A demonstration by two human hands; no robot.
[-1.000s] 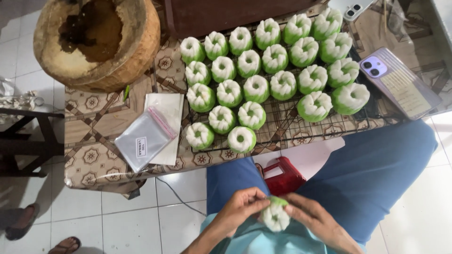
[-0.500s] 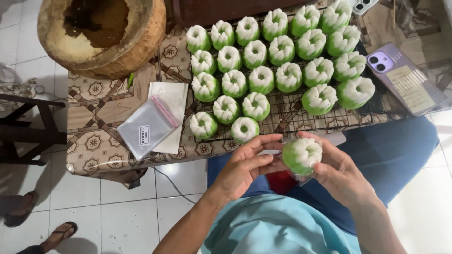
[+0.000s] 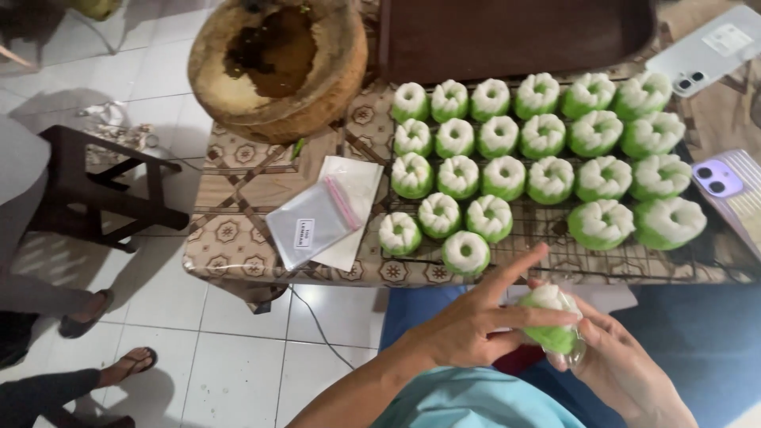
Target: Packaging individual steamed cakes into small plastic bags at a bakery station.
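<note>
A green and white ring-shaped steamed cake (image 3: 550,321) sits between both my hands, just below the table's front edge. My left hand (image 3: 476,325) presses it from the left with thumb and fingers, index finger raised. My right hand (image 3: 614,361) cups it from beneath and the right; a thin clear wrap seems to be around its base. Several matching cakes (image 3: 505,176) stand in rows on a black wire rack (image 3: 618,265) on the table above my hands.
A round woven basket (image 3: 277,59) stands at the table's left end, a dark wooden tray (image 3: 515,36) behind the rack. Clear zip bags (image 3: 313,222) lie on white paper. Two phones (image 3: 709,43), (image 3: 733,194) lie at right. A dark stool (image 3: 95,178) and another person's sandalled feet (image 3: 119,364) are at left.
The cake was held low by my lap, then lifted toward the table edge. Now both hands hold it slightly lower and to the right, and my left index finger has lifted off it.
</note>
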